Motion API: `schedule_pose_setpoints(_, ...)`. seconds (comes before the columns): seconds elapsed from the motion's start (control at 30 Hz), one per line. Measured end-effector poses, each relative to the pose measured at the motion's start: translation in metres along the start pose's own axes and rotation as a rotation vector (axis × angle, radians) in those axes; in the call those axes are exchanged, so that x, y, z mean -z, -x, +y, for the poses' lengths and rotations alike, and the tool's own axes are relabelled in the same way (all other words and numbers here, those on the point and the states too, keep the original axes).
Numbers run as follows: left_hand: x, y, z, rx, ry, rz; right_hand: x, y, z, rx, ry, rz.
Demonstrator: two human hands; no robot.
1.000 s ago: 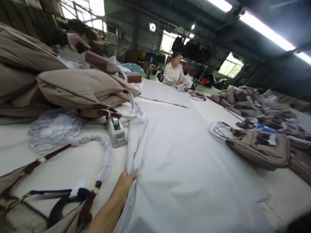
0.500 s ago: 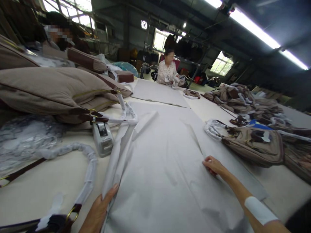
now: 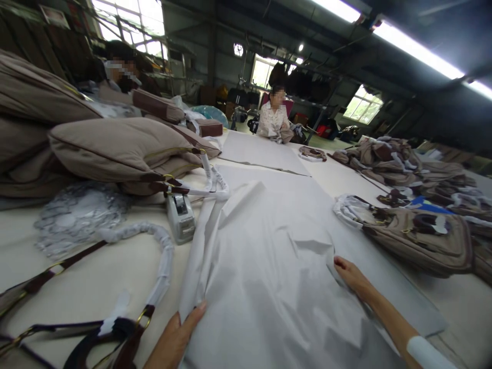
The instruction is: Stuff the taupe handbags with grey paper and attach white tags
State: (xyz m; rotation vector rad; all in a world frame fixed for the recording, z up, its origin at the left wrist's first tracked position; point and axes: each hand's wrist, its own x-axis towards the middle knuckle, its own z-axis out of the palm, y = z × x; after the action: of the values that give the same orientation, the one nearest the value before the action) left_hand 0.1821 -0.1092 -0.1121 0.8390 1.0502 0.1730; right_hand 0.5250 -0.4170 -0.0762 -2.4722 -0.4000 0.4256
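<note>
A large sheet of pale grey wrapping paper (image 3: 253, 266), creased and raised into folds, lies in front of me over further flat sheets. My left hand (image 3: 179, 333) grips its near left edge, thumb on top and the other fingers partly hidden. At the right edge, my right hand (image 3: 351, 277) pinches the paper and lifts it slightly. Close to my left hand is a bag strap (image 3: 163, 261) wrapped in white, with brown ends and brass rings. Beyond that stands a grey tape dispenser (image 3: 181, 220), just left of the sheet.
Stuffed beige bags (image 3: 115, 148) pile up at the left, beside crumpled clear plastic (image 3: 84, 215). One beige bag (image 3: 423, 230) lies to the right, with a heap of bags (image 3: 403, 159) behind it. A person (image 3: 273, 118) sits at the table's far end; another is at far left.
The paper's right side has risen and wrinkled more, with my right hand still pinching its edge. My left hand stays on the left edge. The whole view has shifted, moving everything rightward.
</note>
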Motion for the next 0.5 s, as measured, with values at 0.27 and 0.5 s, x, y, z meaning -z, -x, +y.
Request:
schedule_pose_setpoints(0.27, -0.059, 0.024, -0.025, -0.175, 0.196, -0.318, -0.176, 0.125, -0.122, 0.292, -0.540, -0.467)
schedule_pose_setpoints(0.5, -0.039, 0.031, -0.046, -0.274, -0.024, -0.195, -0.174, 0.143, -0.178, 0.681, -0.283, -0.309)
